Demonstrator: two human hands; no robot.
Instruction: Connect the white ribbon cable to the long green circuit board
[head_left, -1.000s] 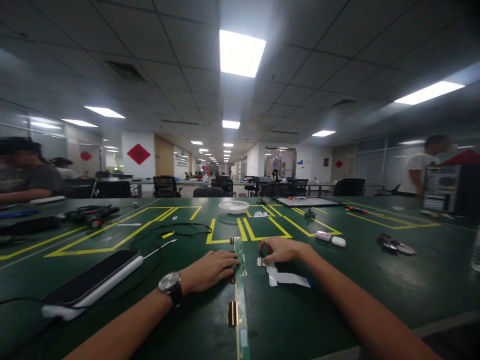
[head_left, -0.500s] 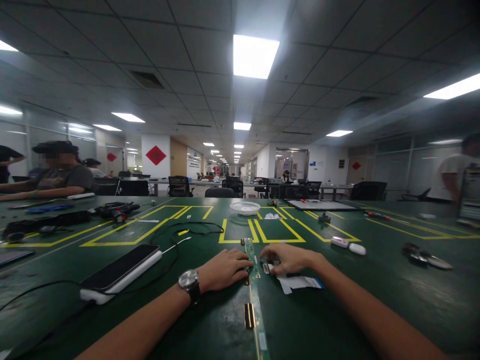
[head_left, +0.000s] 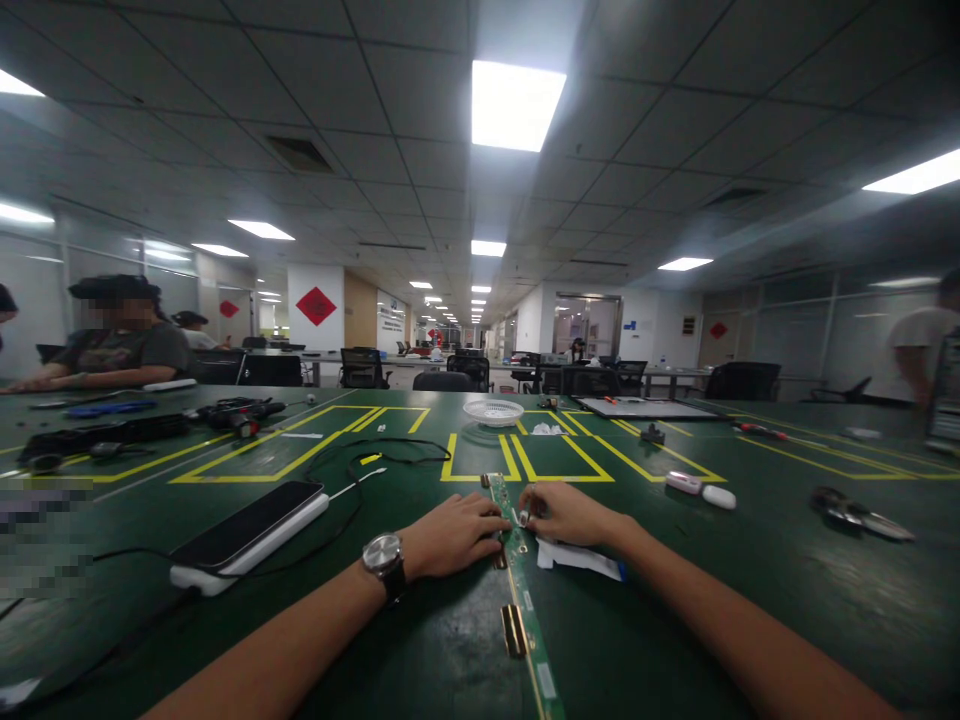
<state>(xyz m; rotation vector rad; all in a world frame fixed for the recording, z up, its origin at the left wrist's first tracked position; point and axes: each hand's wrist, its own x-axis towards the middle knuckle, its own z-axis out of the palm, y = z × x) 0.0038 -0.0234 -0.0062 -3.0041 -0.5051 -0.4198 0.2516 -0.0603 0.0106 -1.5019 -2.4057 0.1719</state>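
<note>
A long, narrow green circuit board (head_left: pixel 534 630) lies on the table, running from near my body away from me. My left hand (head_left: pixel 459 530), with a watch on its wrist, grips the board's left edge near its far end. At the opposite edge, my right hand (head_left: pixel 564 515) pinches the end of a white flat ribbon cable (head_left: pixel 577 558) against the board, by a small connector. The rest of the cable trails to the right under my wrist and shows a blue tip. A brown-gold flex piece (head_left: pixel 514 630) sticks out from the board's left side.
At left, a phone (head_left: pixel 247 530) lies on a white block with a black cable. A white basket (head_left: pixel 493 412) stands ahead; an earbud case (head_left: pixel 682 482) and a metal tool (head_left: pixel 862 515) are at right. A co-worker (head_left: pixel 124 335) sits at far left.
My right hand has moved left to the board, bringing the ribbon cable's end onto its edge. The board's near end has swung slightly right. My left hand stays on the board.
</note>
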